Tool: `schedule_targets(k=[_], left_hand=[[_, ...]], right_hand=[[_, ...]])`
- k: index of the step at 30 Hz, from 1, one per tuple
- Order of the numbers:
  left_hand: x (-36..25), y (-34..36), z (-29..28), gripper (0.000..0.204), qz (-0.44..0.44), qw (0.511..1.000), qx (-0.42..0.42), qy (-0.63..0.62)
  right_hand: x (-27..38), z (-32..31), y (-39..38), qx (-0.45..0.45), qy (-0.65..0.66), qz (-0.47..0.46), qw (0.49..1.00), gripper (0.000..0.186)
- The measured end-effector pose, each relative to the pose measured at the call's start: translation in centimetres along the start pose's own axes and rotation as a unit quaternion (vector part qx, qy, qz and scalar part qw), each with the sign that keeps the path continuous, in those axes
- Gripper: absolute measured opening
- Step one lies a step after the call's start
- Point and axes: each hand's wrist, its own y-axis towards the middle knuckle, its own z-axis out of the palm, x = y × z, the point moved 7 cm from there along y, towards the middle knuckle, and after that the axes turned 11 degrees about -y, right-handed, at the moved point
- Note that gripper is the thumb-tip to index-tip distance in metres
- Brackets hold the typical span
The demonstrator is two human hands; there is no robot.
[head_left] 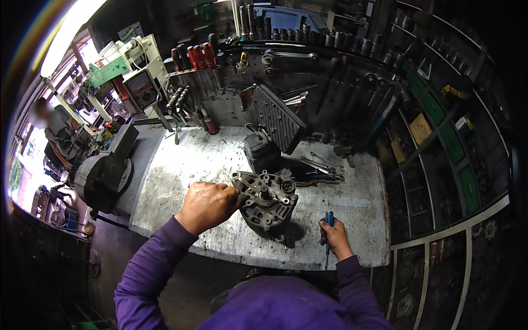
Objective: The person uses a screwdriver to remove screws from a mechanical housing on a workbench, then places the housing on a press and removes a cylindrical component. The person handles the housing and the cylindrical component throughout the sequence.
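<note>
An alternator [265, 203], grey and grimy with its shaft end facing up, stands on the workbench [170, 181] in front of me. My left hand [208, 204] is closed against its upper left edge; the fingertips are hidden behind the casing. To the right, and apart from the alternator, my right hand [334, 236] grips a screwdriver [329, 219] with a blue handle. Its thin shank points down toward the bench's near edge. Behind the alternator sits a dark, boxy part [260, 151].
A dark finned metal plate [278, 118] leans behind the boxy part. Pliers and wrenches [322, 169] lie at the back right. Sockets and red-handled screwdrivers [201, 56] line the rear rack. A round-bodied machine [104, 181] stands left, shelves [440, 137] right. Another person [60, 132] sits far left.
</note>
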Motion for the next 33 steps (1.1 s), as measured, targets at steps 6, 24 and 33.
schedule_targets(k=[6, 24, 33], left_hand=[[-1.1, 0.2, -1.1, 0.030, 0.081, 0.993, -0.086, -0.020], [-1.3, -0.3, -1.5, 0.030, 0.084, 0.991, -0.108, 0.004], [-1.2, -0.3, -1.2, 0.025, 0.082, 0.994, -0.072, -0.007]], right_hand=[[-0.1, 0.1, 0.0, 0.005, 0.005, -0.001, 1.000, 0.020], [-0.3, 0.1, 0.2, 0.009, -0.010, -0.010, 1.000, 0.019], [-0.3, 0.0, 0.2, 0.005, 0.006, 0.007, 1.000, 0.019]])
